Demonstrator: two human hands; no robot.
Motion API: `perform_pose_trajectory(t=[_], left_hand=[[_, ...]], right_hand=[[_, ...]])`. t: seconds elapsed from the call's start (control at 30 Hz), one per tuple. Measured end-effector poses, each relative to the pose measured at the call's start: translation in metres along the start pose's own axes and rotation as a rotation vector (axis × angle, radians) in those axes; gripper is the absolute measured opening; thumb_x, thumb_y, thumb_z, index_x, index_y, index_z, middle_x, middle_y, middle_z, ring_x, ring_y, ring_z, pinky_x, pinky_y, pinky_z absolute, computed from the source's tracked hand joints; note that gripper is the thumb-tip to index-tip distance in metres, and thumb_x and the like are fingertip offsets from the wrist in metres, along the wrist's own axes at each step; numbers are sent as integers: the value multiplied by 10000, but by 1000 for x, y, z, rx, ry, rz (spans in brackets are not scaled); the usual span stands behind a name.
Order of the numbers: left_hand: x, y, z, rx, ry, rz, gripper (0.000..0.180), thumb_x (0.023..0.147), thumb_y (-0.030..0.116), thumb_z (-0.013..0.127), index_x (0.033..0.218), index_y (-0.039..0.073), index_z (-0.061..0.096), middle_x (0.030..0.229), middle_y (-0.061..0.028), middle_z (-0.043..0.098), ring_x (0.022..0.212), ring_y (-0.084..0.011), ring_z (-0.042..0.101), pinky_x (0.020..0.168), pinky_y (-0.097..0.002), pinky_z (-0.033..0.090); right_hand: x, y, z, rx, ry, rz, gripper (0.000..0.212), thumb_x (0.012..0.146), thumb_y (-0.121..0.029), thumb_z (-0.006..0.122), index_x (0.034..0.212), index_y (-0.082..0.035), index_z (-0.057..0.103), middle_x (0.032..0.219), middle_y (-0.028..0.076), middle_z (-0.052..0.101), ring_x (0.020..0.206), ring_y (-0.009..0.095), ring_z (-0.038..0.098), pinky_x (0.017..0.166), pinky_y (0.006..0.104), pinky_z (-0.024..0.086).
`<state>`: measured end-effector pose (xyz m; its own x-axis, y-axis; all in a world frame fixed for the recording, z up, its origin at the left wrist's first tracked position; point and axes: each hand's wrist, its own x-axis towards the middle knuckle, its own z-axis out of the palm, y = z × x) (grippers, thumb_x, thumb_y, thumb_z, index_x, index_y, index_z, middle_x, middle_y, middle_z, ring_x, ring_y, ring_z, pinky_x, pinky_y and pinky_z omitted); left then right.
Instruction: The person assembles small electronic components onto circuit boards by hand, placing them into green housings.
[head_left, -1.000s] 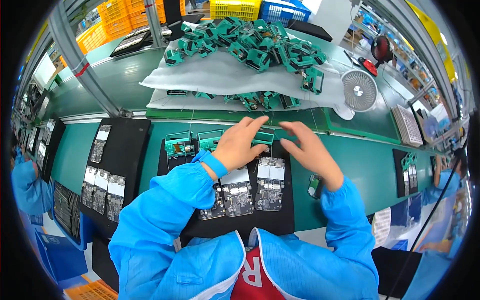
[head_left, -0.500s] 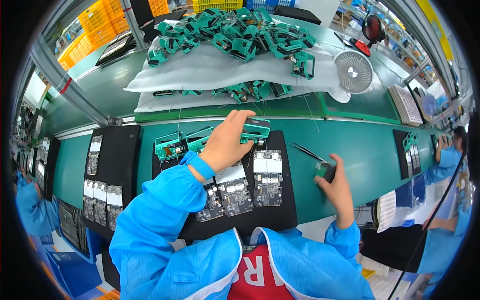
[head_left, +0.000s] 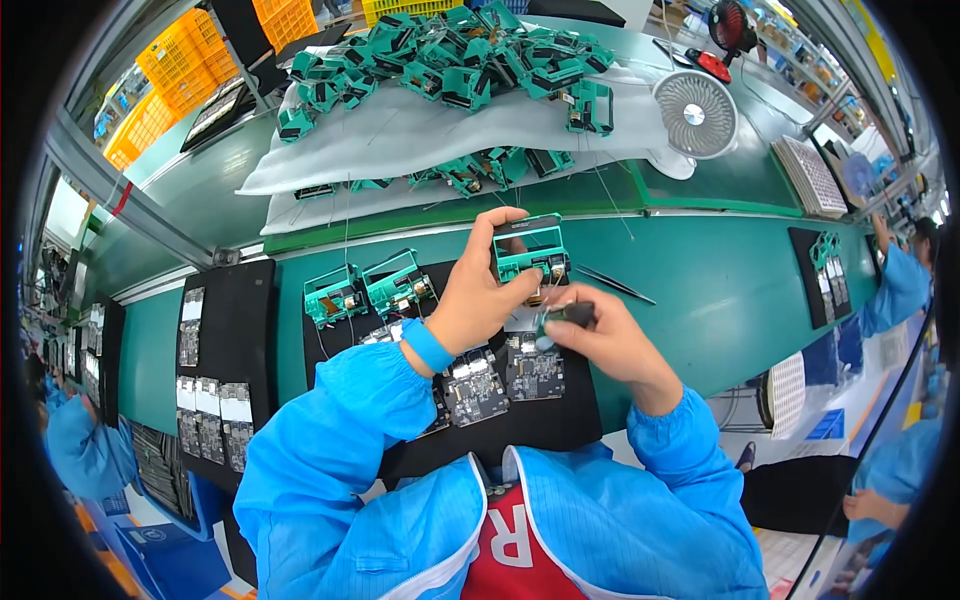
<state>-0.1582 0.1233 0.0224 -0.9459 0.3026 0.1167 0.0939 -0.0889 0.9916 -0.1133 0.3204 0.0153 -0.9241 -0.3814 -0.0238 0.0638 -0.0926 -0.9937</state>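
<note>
My left hand [head_left: 478, 290] is closed round a green plastic housing [head_left: 530, 236], holding it up at the far edge of a black mat [head_left: 525, 432]. Just below it, my right hand [head_left: 622, 345] pinches a small dark-and-green piece [head_left: 572, 316] whose kind I cannot make out. Its fingers are close to the housing's lower edge; contact is unclear. Two more green housings, one at the left [head_left: 334, 296] and one beside it [head_left: 398, 284], lie along the mat's far side. Circuit boards [head_left: 474, 388] lie in front of me, partly hidden by my left arm. Tweezers [head_left: 618, 286] rest right of the held housing.
Many green housings [head_left: 465, 88] are heaped on white foam sheets [head_left: 400, 150] on the raised shelf, beside a white fan [head_left: 695, 115]. A second black mat [head_left: 255, 320] at left bears several boards. Other people in blue sleeves [head_left: 900, 285] are at both sides.
My left hand has turned the housing so its open frame shows. My right hand has moved left and up to it with the small piece. The tweezers now lie apart from the right hand.
</note>
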Motion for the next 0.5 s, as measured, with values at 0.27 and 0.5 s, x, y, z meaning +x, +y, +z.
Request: perform_pose_trajectory(t=[0.27, 0.5], left_hand=[[10, -18, -3, 211, 18, -66, 697, 828, -39, 723, 1409, 160, 394, 1189, -100, 509, 1003, -194, 593, 843, -340, 553], [13, -27, -1, 306, 38, 13, 705, 796, -49, 744, 1392, 170, 436, 1302, -84, 508, 1073, -221, 587, 883, -364, 546]], right_hand=[[-14, 8, -25, -603, 484, -291, 114, 892, -54, 692, 974, -28, 617, 923, 61, 684, 819, 147, 634, 701, 290, 502], [-39, -3, 28, -699, 88, -553, 221, 761, 61, 734, 930, -52, 648, 989, 100, 738, 875, 259, 690, 737, 353, 548]])
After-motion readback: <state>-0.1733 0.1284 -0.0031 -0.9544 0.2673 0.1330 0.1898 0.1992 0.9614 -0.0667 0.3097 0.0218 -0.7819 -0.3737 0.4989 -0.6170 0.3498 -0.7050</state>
